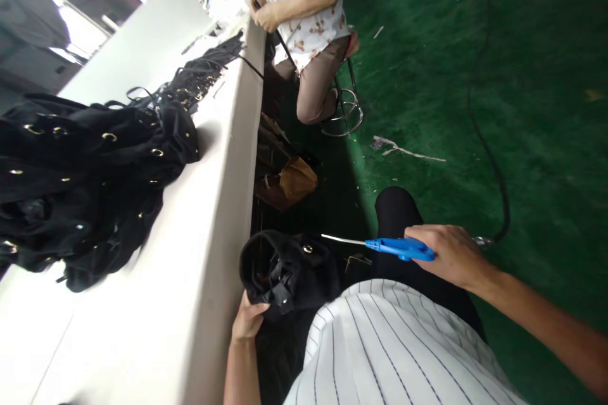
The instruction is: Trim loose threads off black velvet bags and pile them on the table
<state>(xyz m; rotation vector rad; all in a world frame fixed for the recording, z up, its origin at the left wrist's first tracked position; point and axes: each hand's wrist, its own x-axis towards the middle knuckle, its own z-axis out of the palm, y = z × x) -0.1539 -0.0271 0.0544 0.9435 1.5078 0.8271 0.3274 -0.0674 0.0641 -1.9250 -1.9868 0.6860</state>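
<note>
In the head view, the left hand (249,319) grips a black bag (289,269) from below, fingers curled over its edge. The bag sits on the person's lap, just beside the edge of the white counter (209,221). The right hand (451,255) is closed around the blue scissors (401,248), held over the knee with the blade tip pointing towards the bag. Whether the blades are parted is hard to tell, as they show as one thin line. A striped shirt (380,342) fills the lower middle. On the counter lies a pile (85,190) of black bags with metal eyelets and straps. Farther along, a co-worker (308,6) sits on a stool (349,111), hands at the counter's edge. A brown sack (292,182) lies under the counter on the green floor (522,44), where a dark cable (484,139) runs
</note>
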